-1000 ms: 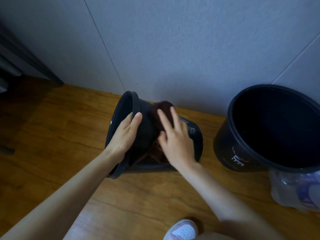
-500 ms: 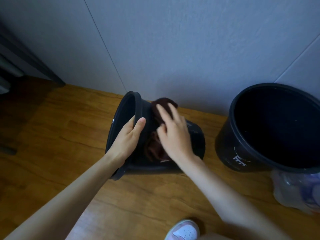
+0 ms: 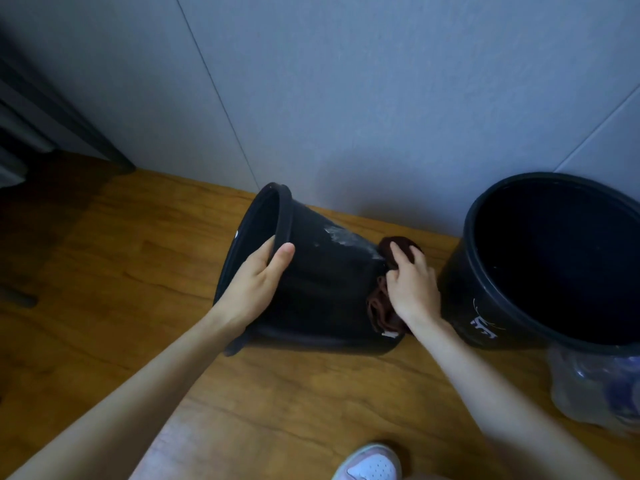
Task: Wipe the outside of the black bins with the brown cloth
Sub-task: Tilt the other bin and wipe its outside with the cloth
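1. Tipped black bin lay on its side on wood floor, mouth facing left, base to the right, close to grey wall.
2. L hand gripped the rim: thumb on outer wall, fingers inside the mouth.
3. R hand held brown cloth against the bin's base end, fingers curled over it; cloth was bunched, w/ a small white tag at its lower edge.
4. Whitish smears showed on the bin's upper side.
5. Upright black bin stood just right of R hand, white marking on its side; clear plastic bag sat by its foot.
6. Pale shoe at bottom edge.
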### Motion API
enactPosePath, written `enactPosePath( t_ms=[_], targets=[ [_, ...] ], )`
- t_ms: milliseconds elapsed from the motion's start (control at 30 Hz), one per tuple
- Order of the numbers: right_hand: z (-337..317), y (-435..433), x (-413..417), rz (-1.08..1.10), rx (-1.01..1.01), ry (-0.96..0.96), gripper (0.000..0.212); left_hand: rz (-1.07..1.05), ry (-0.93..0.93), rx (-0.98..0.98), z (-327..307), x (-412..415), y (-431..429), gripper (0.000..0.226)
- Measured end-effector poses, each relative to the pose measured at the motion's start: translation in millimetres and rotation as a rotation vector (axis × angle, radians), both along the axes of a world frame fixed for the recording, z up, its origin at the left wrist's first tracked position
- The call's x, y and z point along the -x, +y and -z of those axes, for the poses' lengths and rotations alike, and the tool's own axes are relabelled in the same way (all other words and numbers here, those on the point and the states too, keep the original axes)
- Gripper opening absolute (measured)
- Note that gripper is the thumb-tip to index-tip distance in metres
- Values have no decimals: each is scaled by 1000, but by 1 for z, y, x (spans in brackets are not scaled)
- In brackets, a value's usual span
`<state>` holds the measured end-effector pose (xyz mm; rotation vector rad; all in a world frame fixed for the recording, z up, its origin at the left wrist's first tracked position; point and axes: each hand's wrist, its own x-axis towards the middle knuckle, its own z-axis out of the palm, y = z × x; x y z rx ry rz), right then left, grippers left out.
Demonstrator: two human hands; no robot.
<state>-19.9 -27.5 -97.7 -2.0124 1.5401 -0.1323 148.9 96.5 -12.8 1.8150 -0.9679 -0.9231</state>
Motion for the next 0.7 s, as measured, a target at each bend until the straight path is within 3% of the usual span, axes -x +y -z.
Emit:
enactPosePath(
  t_ms=[267, 400, 533, 633, 700],
  targets=[
    [-67, 49, -63, -273, 221, -483, 56, 76, -32, 20, -3, 5, -3, 20],
    [-39, 35, -42, -245, 246, -363, 57, 74, -8, 12, -3, 1, -1, 20],
    [2, 7, 5, -15, 20, -112, 51, 90, 18, 12, -4, 1, 2, 21],
    [12, -4, 22, 92, -128, -42, 48, 154, 14, 11, -4, 8, -1, 21],
    [8, -3, 17, 113, -119, -46, 47, 164, 2, 7, -6, 9, -4, 21]
  ],
)
